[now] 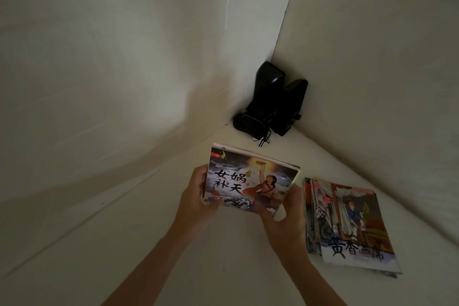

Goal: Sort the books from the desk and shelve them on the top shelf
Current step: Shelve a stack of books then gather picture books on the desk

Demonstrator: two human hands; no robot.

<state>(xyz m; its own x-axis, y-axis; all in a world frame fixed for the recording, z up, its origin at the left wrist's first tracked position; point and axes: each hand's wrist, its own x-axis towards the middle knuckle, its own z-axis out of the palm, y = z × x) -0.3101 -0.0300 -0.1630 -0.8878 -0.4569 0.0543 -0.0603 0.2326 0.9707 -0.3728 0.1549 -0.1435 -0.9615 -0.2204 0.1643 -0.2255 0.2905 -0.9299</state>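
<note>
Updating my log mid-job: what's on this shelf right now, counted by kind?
Bundle of books held in both hands: 1
Stack of books lying on the shelf: 1; how many books are in it cannot be told
Black speakers in the corner: 2
Total: 4

Both forearms run off the bottom edge of the frame, the hands' (198, 196) fingers are hidden behind the held book (250, 181), the pile (352, 226) at lower right shows only its top cover, and the black objects (270, 102) in the dim corner cannot be identified.
</note>
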